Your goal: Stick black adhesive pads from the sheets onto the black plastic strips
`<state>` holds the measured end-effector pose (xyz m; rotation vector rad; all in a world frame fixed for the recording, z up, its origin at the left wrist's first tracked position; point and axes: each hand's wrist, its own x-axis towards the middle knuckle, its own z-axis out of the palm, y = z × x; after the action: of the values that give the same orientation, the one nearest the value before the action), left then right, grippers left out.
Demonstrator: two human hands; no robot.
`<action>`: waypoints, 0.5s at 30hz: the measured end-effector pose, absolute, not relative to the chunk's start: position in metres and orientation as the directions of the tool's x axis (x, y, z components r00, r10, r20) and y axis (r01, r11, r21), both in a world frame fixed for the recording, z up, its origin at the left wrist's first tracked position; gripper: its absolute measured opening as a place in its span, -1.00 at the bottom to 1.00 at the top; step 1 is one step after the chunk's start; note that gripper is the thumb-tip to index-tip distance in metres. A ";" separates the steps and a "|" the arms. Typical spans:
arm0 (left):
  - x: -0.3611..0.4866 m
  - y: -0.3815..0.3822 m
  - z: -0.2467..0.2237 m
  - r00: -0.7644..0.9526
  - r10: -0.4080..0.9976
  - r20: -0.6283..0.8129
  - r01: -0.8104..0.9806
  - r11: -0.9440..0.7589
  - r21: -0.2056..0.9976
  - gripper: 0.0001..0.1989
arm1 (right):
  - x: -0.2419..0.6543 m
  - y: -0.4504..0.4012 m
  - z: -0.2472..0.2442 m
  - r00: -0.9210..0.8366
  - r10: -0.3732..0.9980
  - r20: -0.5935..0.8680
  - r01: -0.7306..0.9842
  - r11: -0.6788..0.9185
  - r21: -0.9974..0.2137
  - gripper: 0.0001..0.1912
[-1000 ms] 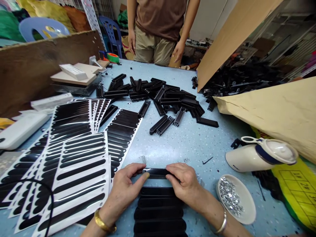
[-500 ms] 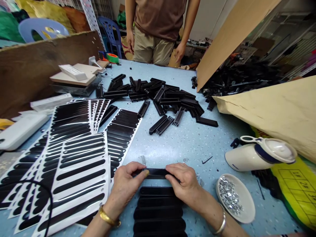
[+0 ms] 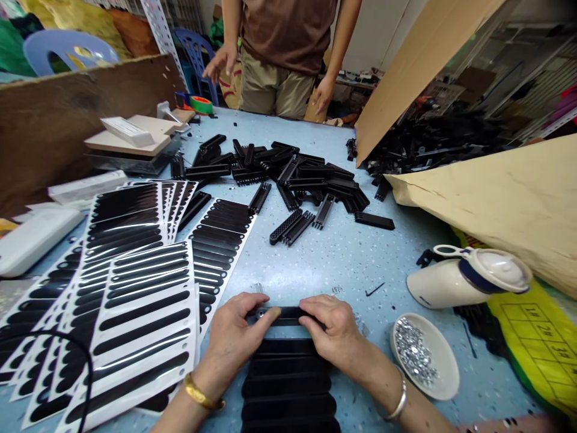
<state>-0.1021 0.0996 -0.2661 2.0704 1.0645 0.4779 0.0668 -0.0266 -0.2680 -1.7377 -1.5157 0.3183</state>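
Note:
A long black strip-shaped piece (image 3: 288, 316) lies crosswise between my hands, above a row of similar black pieces (image 3: 288, 388). My left hand (image 3: 241, 325) grips its left end, with the thumb laid along its top. At the right end, the fingers of my right hand (image 3: 331, 328) are closed on it. Sheets of black rounded stickers (image 3: 148, 319) on white backing overlap to the left of my left hand. Beyond the hands is a heap of black comb-ended plastic parts (image 3: 288, 171).
A white bowl of small silvery parts (image 3: 448, 382) and a white lidded cup (image 3: 439, 284) stand at the right. A small hex key (image 3: 375, 289) lies nearer the middle. Boxes and boards (image 3: 130, 135) are at the back left. A person (image 3: 288, 54) stands across the table.
My left thumb has slid rightward along the black piece, uncovering more of its left end. The person opposite has raised a hand outward. The view has shifted slightly.

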 end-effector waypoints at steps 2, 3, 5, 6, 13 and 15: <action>-0.102 0.099 -0.267 0.622 0.783 0.004 0.530 -0.425 0.734 -0.75 | 0.067 -0.026 -0.268 0.259 0.919 0.298 0.703 0.033 -0.710 -0.80; -0.101 0.099 -0.268 0.634 0.773 0.003 0.530 -0.437 0.727 -0.73 | 0.068 -0.026 -0.268 0.272 0.917 0.291 0.681 0.030 -0.731 -0.80; -0.101 0.099 -0.268 0.641 0.768 0.006 0.529 -0.448 0.721 -0.70 | 0.070 -0.027 -0.269 0.310 0.915 0.259 0.609 0.018 -0.793 -0.79; -0.101 0.099 -0.268 0.644 0.765 0.012 0.525 -0.454 0.720 -0.71 | 0.071 -0.027 -0.270 0.327 0.914 0.238 0.567 0.011 -0.824 -0.78; -0.103 0.099 -0.274 0.658 0.751 0.053 0.492 -0.482 0.725 -0.71 | 0.079 -0.028 -0.272 0.318 0.939 0.133 0.418 -0.013 -0.908 -0.77; -0.103 0.099 -0.274 0.656 0.752 0.057 0.492 -0.484 0.724 -0.71 | 0.081 -0.028 -0.271 0.305 0.945 0.121 0.412 -0.016 -0.911 -0.77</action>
<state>-0.1029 0.0987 -0.2741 2.1798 0.9589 0.4850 0.0807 -0.0282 -0.2709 -1.6025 -1.2678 0.6893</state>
